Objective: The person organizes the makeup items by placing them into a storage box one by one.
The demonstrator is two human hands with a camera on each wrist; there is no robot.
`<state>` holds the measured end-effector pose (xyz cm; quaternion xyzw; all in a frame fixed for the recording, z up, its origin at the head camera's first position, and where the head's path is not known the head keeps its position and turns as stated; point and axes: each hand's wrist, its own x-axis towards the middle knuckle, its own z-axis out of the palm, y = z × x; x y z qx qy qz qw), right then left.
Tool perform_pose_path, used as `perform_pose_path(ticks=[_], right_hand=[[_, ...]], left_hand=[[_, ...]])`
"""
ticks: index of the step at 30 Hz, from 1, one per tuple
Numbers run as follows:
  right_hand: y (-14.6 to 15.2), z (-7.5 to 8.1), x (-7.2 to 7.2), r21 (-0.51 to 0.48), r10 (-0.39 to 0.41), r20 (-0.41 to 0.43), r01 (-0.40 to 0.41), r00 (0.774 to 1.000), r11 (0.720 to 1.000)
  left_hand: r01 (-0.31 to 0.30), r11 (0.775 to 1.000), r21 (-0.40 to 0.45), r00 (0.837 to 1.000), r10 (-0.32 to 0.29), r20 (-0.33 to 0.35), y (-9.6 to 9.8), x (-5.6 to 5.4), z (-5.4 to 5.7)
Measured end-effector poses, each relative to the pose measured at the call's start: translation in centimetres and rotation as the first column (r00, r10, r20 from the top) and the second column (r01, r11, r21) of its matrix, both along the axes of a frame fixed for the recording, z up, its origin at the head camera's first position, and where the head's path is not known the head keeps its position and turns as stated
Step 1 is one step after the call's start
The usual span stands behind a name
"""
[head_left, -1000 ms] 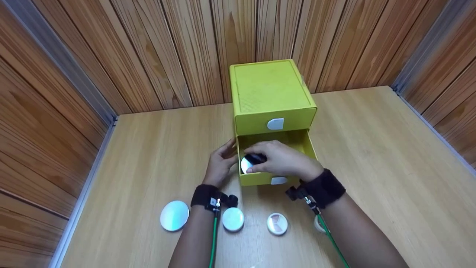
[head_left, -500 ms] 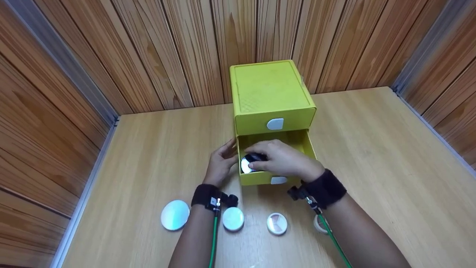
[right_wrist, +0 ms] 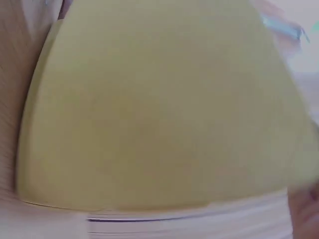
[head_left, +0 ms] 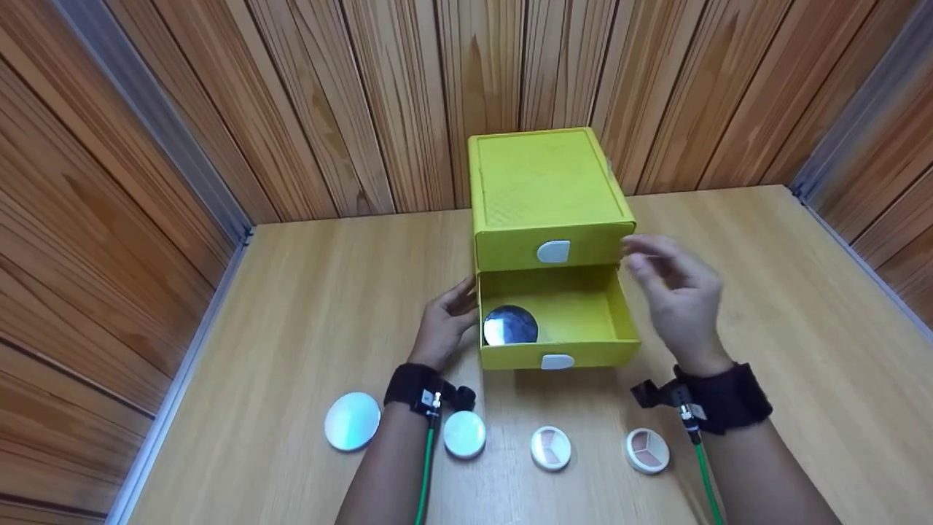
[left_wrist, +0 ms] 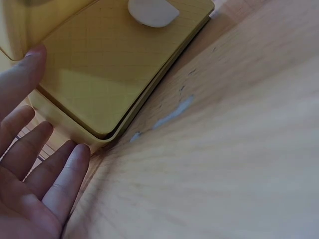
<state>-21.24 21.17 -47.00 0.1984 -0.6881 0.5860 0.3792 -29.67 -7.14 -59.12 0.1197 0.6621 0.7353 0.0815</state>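
Observation:
A yellow two-drawer box (head_left: 550,179) stands near the back wall, its lower drawer (head_left: 510,357) pulled out. Inside that drawer, at the left front, leans a round, dark, shiny disc (head_left: 510,324). My left hand (head_left: 441,328) is at the box's left side, beside the lower drawer. In the left wrist view the left hand (left_wrist: 37,174) has fairly straight fingers along the yellow side, thumb near the drawer's front. My right hand (head_left: 685,302) is raised to the right of the box, fingers loosely bent and holding nothing. A blurred yellow side (right_wrist: 149,109) fills most of the right wrist view.
Along the front of the wooden table lie an iridescent white disc (head_left: 352,421), a small round white case (head_left: 464,434), and two round palettes, one in the middle (head_left: 550,448) and one at right (head_left: 647,450). Wood-panelled walls (head_left: 408,102) enclose the table.
My right hand has let go of the dark disc, left the drawer and moved right, uncovering the disc inside. The right palette now shows fully. The left hand stays at the box's side.

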Motion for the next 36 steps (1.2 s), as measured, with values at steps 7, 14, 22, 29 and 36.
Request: perform_pose_path(ticks=[7,14,22,29,36], right_hand=[[3.3,-4.0,-1.8,-0.506,0.138,0.138,-0.050,0.981,0.861],[4.2,-8.7,-2.0,-0.565,0.427,0.414,-0.141,0.804,0.813],[2.6,-10.7,-2.0,-0.524,0.507,0.500,-0.221,0.702,0.823],[0.0,-11.3,-2.8,-0.424,0.492,0.536,-0.285,0.686,0.860],[-1.7,-12.0,-4.0,-0.153,0.282,0.586,-0.238,0.760,0.959]], left_hand=[[-0.005,1.000,0.005,1.000,0.005,0.024,0.3,-0.3,0.2],[0.009,1.000,-0.009,1.000,-0.009,0.014,0.5,-0.5,0.7],[0.005,1.000,0.008,1.000,-0.005,0.015,-1.1,-0.1,0.7],[-0.030,0.998,-0.049,0.999,0.030,0.011,-3.8,0.0,1.1],[-0.023,0.997,-0.070,0.999,0.026,0.038,-5.4,-0.4,2.0]])
